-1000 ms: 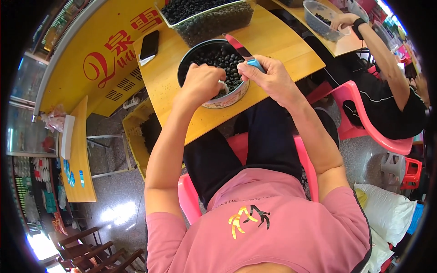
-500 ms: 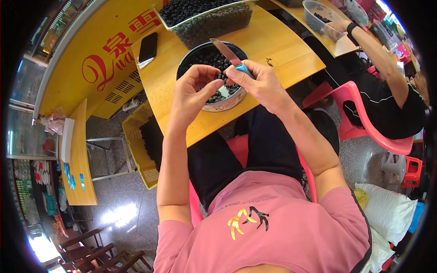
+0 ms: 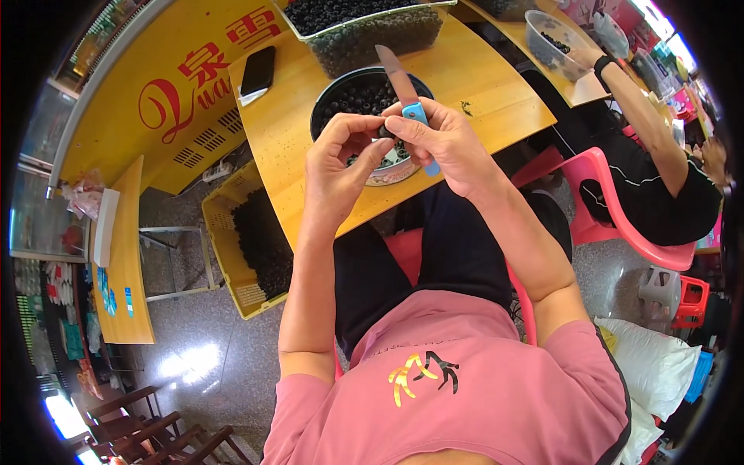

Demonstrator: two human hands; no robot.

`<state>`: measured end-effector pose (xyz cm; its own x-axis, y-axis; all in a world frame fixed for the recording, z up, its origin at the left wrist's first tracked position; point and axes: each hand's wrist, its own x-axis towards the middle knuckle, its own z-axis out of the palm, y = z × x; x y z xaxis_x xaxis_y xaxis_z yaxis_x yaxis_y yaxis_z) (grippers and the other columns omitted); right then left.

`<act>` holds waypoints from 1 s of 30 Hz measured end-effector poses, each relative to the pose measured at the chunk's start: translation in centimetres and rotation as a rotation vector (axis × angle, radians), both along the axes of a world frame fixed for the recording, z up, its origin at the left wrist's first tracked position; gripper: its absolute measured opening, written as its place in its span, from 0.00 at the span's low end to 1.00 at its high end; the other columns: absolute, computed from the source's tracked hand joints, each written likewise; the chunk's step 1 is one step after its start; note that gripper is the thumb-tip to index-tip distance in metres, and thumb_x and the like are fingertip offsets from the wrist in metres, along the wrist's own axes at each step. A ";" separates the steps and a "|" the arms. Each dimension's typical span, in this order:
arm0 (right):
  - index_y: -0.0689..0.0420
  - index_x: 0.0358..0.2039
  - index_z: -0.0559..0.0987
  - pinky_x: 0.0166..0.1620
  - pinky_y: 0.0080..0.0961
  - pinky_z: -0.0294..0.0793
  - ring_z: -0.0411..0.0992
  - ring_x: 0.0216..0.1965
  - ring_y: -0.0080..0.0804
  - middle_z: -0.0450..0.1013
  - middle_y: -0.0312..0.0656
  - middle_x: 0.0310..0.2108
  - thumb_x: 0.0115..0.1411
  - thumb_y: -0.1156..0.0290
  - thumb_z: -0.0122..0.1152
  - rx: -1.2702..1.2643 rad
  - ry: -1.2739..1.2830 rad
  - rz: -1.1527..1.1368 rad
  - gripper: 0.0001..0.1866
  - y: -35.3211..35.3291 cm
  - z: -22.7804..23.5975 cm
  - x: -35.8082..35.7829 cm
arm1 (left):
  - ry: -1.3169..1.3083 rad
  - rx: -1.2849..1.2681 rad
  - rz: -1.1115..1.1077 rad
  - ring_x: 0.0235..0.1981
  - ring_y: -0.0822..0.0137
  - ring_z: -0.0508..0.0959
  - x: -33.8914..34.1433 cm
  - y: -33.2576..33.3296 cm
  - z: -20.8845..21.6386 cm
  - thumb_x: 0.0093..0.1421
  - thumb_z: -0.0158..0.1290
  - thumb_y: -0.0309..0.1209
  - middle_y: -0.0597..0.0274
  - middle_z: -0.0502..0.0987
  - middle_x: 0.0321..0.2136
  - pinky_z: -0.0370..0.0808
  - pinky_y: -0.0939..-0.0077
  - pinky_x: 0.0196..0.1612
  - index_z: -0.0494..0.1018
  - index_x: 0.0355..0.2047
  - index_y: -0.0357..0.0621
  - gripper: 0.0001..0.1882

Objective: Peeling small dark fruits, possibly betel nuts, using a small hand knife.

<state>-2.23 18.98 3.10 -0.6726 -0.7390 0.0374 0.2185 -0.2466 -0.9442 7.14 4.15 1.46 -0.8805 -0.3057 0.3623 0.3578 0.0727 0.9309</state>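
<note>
My right hand (image 3: 446, 147) grips a knife (image 3: 397, 76) by its blue handle, the blade pointing up and away from me. Between the thumb and forefinger of my left hand (image 3: 341, 159) is a small dark round fruit (image 3: 385, 132). The right thumb tip meets the left fingers beside that fruit. Both hands are over the near side of a round tub (image 3: 316, 105) on the table. Inside the tub lie many dark fruits, with paler pieces near its front, partly hidden by my fingers.
Behind the tub stands a clear bin (image 3: 380, 39) full of dark fruit. A phone (image 3: 258, 70) lies left on the yellow table (image 3: 496, 85). On the floor is a yellow crate (image 3: 225, 263) with dark contents. At right, another person's arm (image 3: 647, 116) reaches to a clear bowl (image 3: 535, 43).
My hands have drawn together, and the dark fruit now shows between the left fingertips. The knife has turned more upright. The whole view has shifted slightly.
</note>
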 end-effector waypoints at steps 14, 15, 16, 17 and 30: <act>0.57 0.43 0.78 0.25 0.11 0.60 0.61 0.21 0.11 0.69 0.25 0.25 0.60 0.67 0.65 -0.054 0.017 -0.037 0.13 -1.1 -0.7 0.5 | 0.085 0.171 0.056 0.37 0.75 0.75 0.1 0.1 -0.5 0.58 0.59 0.20 0.64 0.73 0.39 0.73 0.81 0.43 0.75 0.42 0.36 0.11; 0.57 0.43 0.78 0.25 0.11 0.60 0.61 0.21 0.11 0.69 0.25 0.25 0.60 0.67 0.65 -0.028 0.028 -0.028 0.13 -1.1 -0.6 0.5 | 0.089 -0.016 0.124 0.36 0.75 0.74 0.2 -0.2 -0.7 0.57 0.59 0.19 0.64 0.72 0.38 0.73 0.81 0.40 0.75 0.42 0.37 0.12; 0.57 0.43 0.78 0.25 0.11 0.60 0.61 0.21 0.11 0.69 0.25 0.25 0.60 0.67 0.65 -0.027 0.027 -0.029 0.13 -1.1 -0.6 0.4 | 0.092 -0.201 0.188 0.34 0.75 0.73 0.3 -0.3 -0.7 0.56 0.59 0.19 0.63 0.72 0.38 0.72 0.81 0.38 0.76 0.42 0.38 0.12; 0.56 0.43 0.78 0.25 0.11 0.59 0.61 0.21 0.11 0.70 0.25 0.25 0.60 0.67 0.65 -0.005 0.049 -0.049 0.12 -1.1 -0.7 0.4 | 0.092 -0.200 0.187 0.34 0.75 0.73 0.3 -0.3 -0.8 0.56 0.59 0.19 0.63 0.72 0.38 0.72 0.81 0.38 0.76 0.42 0.38 0.12; 0.56 0.41 0.79 0.25 0.10 0.59 0.61 0.20 0.10 0.70 0.25 0.23 0.60 0.68 0.65 -0.023 0.027 -0.035 0.10 -1.3 -0.6 0.5 | 0.154 -0.202 0.249 0.31 0.76 0.71 0.0 -0.2 -1.5 0.57 0.60 0.22 0.63 0.70 0.39 0.71 0.81 0.34 0.74 0.38 0.37 0.09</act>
